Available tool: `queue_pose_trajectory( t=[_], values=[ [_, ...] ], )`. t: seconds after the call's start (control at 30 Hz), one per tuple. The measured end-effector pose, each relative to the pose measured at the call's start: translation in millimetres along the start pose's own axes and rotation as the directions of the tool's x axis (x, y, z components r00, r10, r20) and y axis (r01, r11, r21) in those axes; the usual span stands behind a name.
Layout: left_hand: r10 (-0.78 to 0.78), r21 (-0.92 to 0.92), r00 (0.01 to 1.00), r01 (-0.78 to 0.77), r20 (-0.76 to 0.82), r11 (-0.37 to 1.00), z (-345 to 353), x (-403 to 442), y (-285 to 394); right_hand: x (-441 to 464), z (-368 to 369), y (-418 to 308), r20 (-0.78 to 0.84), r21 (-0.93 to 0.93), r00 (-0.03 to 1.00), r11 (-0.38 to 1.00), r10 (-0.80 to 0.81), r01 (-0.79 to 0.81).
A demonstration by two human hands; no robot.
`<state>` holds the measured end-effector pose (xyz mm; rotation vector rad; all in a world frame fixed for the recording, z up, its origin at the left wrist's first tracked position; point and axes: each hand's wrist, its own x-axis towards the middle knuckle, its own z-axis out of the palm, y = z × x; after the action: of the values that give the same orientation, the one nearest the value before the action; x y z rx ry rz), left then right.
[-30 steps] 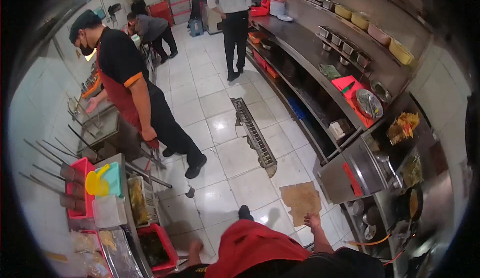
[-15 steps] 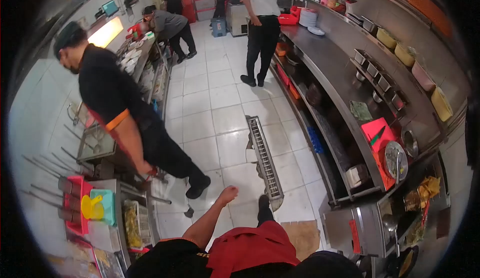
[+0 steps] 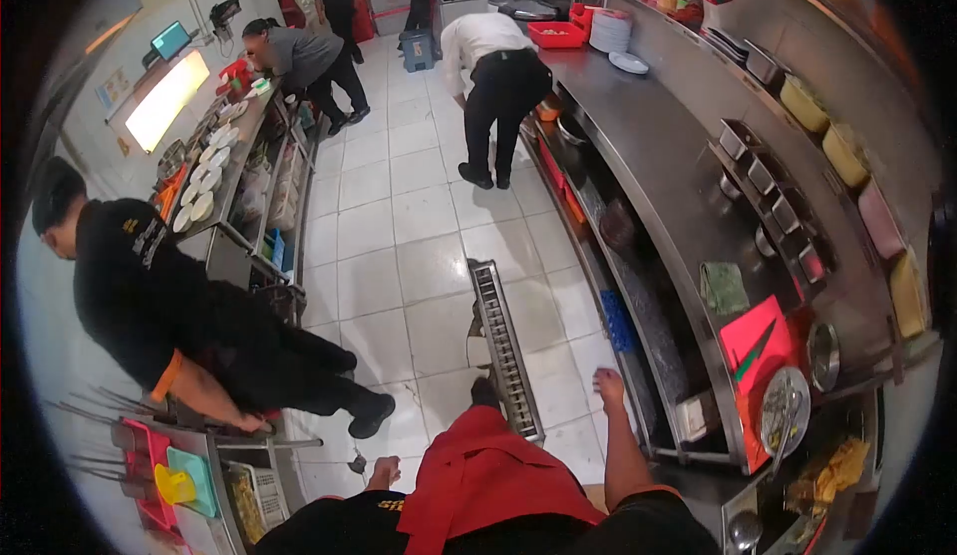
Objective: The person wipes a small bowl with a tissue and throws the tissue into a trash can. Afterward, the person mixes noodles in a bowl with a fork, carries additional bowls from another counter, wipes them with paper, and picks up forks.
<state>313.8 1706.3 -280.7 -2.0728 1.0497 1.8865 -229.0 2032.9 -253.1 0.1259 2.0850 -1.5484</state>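
Note:
My left hand [image 3: 384,472] hangs low beside my red apron [image 3: 485,475], its fingers loosely bent and nothing seen in it. Farther forward, my right hand [image 3: 609,387] hangs over the tiled floor, fingers slightly apart and holding nothing. The lower shelves of the steel counter [image 3: 653,186] are the nearest thing to that hand. My dark shoe [image 3: 485,392] shows beyond the apron, beside the metal floor drain grate [image 3: 503,346].
At left, a co-worker in black [image 3: 199,306] stands close by the counter. A person in a white shirt [image 3: 495,66] bends ahead by the right counter. A red cutting board [image 3: 756,344] with a green-handled knife and a metal bowl [image 3: 785,410] are at right.
The view has moved forward along the floor. My left hand has swung back and my right hand has come into view. The white-shirted person has bent lower.

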Motion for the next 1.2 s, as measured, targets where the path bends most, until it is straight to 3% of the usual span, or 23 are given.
queue_pose_trajectory(
  t=[0.1, 0.2, 0.27, 0.3, 0.33, 0.4, 0.47, 0.53, 0.6, 0.8, 0.87, 0.93, 1.0, 1.03, 1.07, 1.13, 1.17, 1.2],
  values=[
    [0.018, -0.142, 0.998, -0.009, 0.061, 0.99, 23, 8, 39, 67, 39, -89, 0.031, 0.063, 0.996, 0.995, -0.082, 0.08],
    [0.006, -0.196, 0.999, 0.002, 0.04, 0.981, 49, 39, 97, 114, 63, -120, 0.032, 0.005, 0.991, 0.992, -0.126, 0.126],
    [0.24, -0.223, 0.964, -0.211, 0.111, 0.952, 73, 63, 148, 147, 64, -113, 0.121, -0.116, 0.993, 0.993, 0.006, 0.008],
    [-0.122, -0.291, 0.987, 0.148, 0.107, 0.945, 88, 98, 193, 153, 60, -112, 0.122, -0.025, 0.987, 0.995, 0.103, -0.1],
    [0.028, -0.138, 0.994, -0.042, -0.103, 0.99, 122, 91, 227, 156, 55, -109, 0.133, 0.064, 0.972, 0.977, 0.195, -0.204],
    [0.234, -0.109, 0.968, -0.224, 0.089, 0.968, 160, 165, 286, 162, 44, -114, 0.032, 0.038, 0.972, 0.971, 0.234, -0.235],
    [0.394, 0.084, 0.912, -0.404, 0.112, 0.911, 204, 123, 392, 163, 33, -120, -0.06, 0.094, 0.975, 0.974, 0.214, -0.208],
    [0.528, 0.122, 0.814, -0.566, 0.243, 0.815, 248, 117, 487, 173, 25, -119, -0.061, 0.232, 0.969, 0.948, 0.237, -0.217],
    [0.64, 0.136, 0.734, -0.675, 0.227, 0.726, 306, 77, 580, 182, 34, -153, -0.141, 0.238, 0.955, 0.945, 0.262, -0.225],
    [0.635, -0.02, 0.6, -0.72, 0.487, 0.694, 444, 51, 757, 279, 67, -271, -0.053, 0.252, 0.971, 0.944, 0.235, -0.215],
    [0.553, -0.016, 0.617, -0.659, 0.56, 0.752, 469, 45, 786, 327, 70, -316, -0.042, 0.242, 0.984, 0.957, 0.172, -0.157],
    [0.501, 0.079, 0.706, -0.613, 0.5, 0.786, 478, 82, 795, 389, 69, -352, 0.043, 0.2, 0.998, 0.979, -0.034, 0.025],
    [0.452, 0.183, 0.773, -0.572, 0.444, 0.799, 468, 127, 787, 441, 65, -417, -0.01, -0.075, 0.974, 0.971, -0.227, 0.225],
    [0.429, 0.234, 0.8, -0.552, 0.42, 0.801, 454, 145, 779, 464, 62, -455, -0.004, -0.059, 0.967, 0.966, -0.254, 0.253],
    [0.382, 0.637, 0.755, -0.655, 0.533, 0.405, 432, 197, 769, 483, 59, -494, 0.001, -0.041, 0.96, 0.959, -0.28, 0.28],
    [0.475, 0.708, 0.7, -0.677, 0.533, 0.201, 414, 164, 751, 529, 52, -567, 0.043, -0.182, 0.929, 0.911, -0.368, 0.37],
    [0.359, 0.503, 0.873, -0.485, 0.33, 0.716, 413, 169, 740, 542, 50, -610, 0.065, -0.196, 0.919, 0.898, -0.389, 0.394],
    [0.11, 0.116, 0.973, -0.135, 0.202, 0.984, 404, 185, 717, 556, 49, -650, 0.086, -0.212, 0.909, 0.884, -0.408, 0.417]
  ],
)
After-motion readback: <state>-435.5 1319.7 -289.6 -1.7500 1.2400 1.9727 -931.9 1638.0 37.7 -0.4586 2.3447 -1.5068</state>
